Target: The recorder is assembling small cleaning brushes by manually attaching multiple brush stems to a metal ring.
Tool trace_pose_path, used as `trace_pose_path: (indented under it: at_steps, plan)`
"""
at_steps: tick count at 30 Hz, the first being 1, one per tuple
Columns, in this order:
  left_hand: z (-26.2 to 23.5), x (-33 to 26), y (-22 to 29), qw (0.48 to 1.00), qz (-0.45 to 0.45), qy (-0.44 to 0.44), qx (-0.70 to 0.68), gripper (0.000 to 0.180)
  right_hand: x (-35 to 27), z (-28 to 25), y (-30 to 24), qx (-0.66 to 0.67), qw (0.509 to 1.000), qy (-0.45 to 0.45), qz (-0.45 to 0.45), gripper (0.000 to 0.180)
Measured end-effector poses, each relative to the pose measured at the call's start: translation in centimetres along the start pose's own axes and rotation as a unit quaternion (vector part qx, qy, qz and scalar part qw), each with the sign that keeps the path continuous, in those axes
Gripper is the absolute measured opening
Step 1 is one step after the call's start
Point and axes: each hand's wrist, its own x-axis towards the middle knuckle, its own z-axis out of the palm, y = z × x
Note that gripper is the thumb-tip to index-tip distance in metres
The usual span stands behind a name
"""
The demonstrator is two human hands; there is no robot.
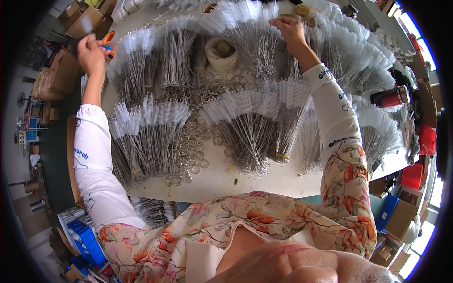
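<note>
My left hand [92,54] is raised at the table's left edge with its fingers closed. A blurred whitish brush head [86,23] sticks up above the fingers. Beside this hand are scissors [109,38] with orange handles, partly hidden by it. Across the table, my right hand [290,30] is closed over the back row, its fingertips pinching a thin brush [273,11] among many others. Brushes with clear bristles and twisted wire stems lie in fanned bundles, such as the back bundle [257,45] and the front bundle [247,127].
A white tape roll [221,54] stands between the back bundles. Loose wire rings [191,141] lie in the middle of the white table [212,181]. A red and black flask [390,96] is at the right. Cardboard boxes [61,73] and blue bins [87,240] stand at the left.
</note>
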Motion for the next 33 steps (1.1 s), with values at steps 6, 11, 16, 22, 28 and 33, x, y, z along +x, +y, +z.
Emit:
trace_pose_path:
  at_steps: [6,11,16,22,28,33]
  plan:
    - [7.1,-7.2,1.4,0.88,-0.003,-0.36,0.31,0.044,3.1,-5.3,-7.2,0.115,0.973,0.107,-0.169,0.022]
    - [8.7,-7.3,-2.5,0.899,-0.033,-0.376,0.222,0.018,3.7,-16.0,-5.3,-0.018,0.961,0.137,-0.239,0.014]
    - [8.1,-7.5,0.9,0.896,-0.124,-0.366,0.22,0.015,0.7,-17.3,-1.4,-0.486,0.863,0.087,-0.104,0.025]
    - [7.8,-7.4,1.1,0.894,-0.099,-0.404,0.165,0.015,0.5,-15.2,0.6,-0.516,0.853,0.083,-0.017,0.028]
    - [8.1,-7.0,2.6,0.9,-0.021,-0.356,0.252,0.019,1.4,-19.5,1.0,-0.524,0.85,0.063,0.003,0.026]
    - [7.6,-5.6,0.7,0.876,-0.003,-0.389,0.286,0.024,-0.9,-21.2,-3.2,-0.367,0.869,0.29,-0.16,0.024]
